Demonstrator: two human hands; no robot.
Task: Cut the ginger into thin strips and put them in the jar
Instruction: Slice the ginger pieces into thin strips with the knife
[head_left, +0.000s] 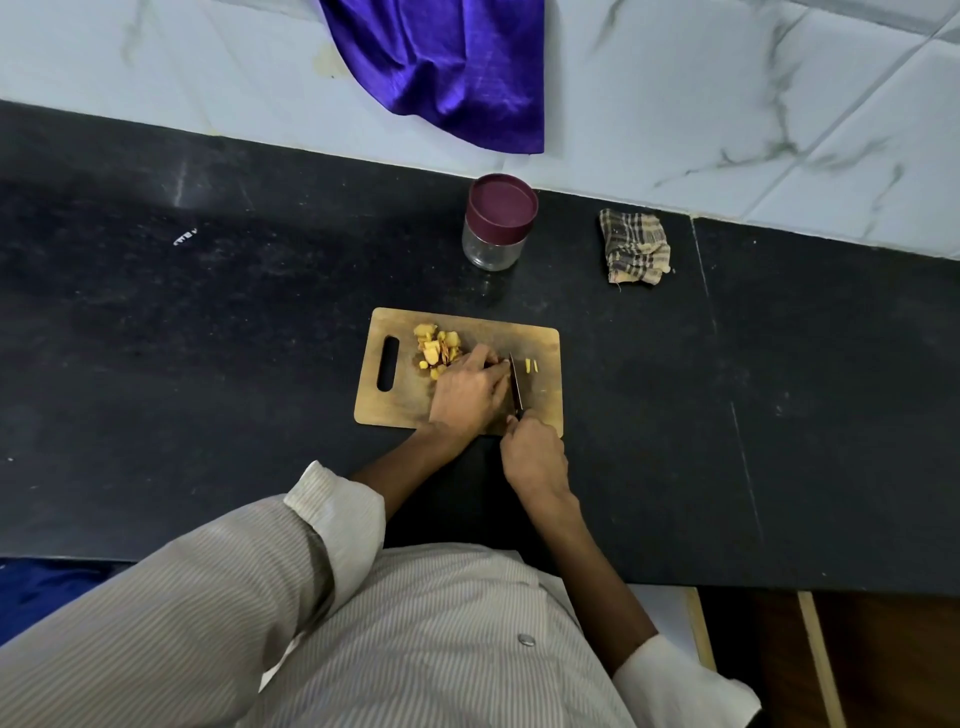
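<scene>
Cutting board (540, 338) as landmark: left hand (470, 389) at board centre, fingers curled down, pressing a piece mostly hidden beneath. Right hand (535, 457) at board's near edge, grip clamped on knife (516, 387), blade just right of left fingertips. Ginger pile (436, 348) upper-left; two strips (531, 365) right of blade. Lidded jar (498, 223) beyond board, bare worktop (208, 312) around.

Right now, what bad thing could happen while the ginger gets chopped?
The left hand presses right beside the knife, so a slip could nick a finger. The cut strips lie near the edge of the cutting board and might get pushed onto the counter. The jar has its lid on, so strips cannot go in yet.
</scene>
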